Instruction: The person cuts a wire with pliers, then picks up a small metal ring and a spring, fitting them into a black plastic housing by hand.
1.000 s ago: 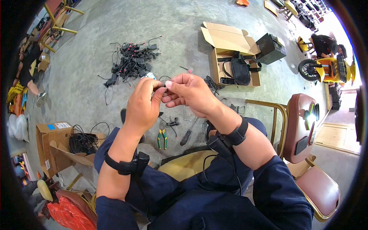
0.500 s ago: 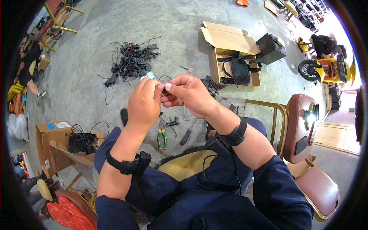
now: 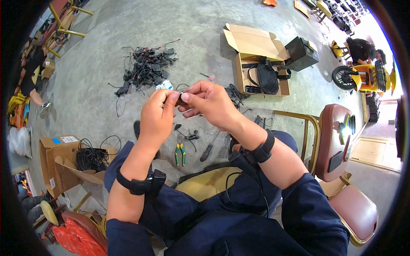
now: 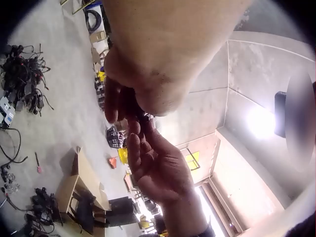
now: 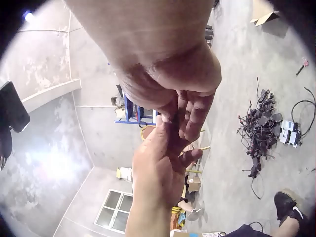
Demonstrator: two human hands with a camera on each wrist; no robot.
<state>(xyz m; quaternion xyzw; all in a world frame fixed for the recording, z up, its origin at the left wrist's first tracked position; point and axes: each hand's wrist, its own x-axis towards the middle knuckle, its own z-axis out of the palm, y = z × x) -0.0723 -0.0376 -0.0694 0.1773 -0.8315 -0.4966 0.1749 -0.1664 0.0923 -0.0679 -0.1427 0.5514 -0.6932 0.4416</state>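
Note:
My left hand (image 3: 156, 117) and right hand (image 3: 213, 106) meet in front of me, above the floor. Between their thumbs and fingertips is a small dark piece (image 3: 180, 97), pinched from both sides. The fingers cover most of it, and I cannot tell its kind. In the left wrist view a bit of the dark piece (image 4: 143, 119) shows between the fingertips. The right wrist view has the left thumb tip right at the right hand's fingers. Below the hands lie pliers (image 3: 180, 154) with green and yellow handles, a screwdriver (image 3: 207, 152) and a short black cable (image 3: 192, 135).
A heap of black cables (image 3: 147, 68) with red ends lies ahead on the floor, near a blue and white packet (image 3: 165, 85). An opened cardboard box (image 3: 240, 77) holding a black bag stands right. Another carton (image 3: 55, 166) with cables is left. A chair (image 3: 335, 143) stands at right.
Both hands have shifted slightly left with the small dark piece. The left thumb and fingers have changed their place on it. The things on the floor lie as before.

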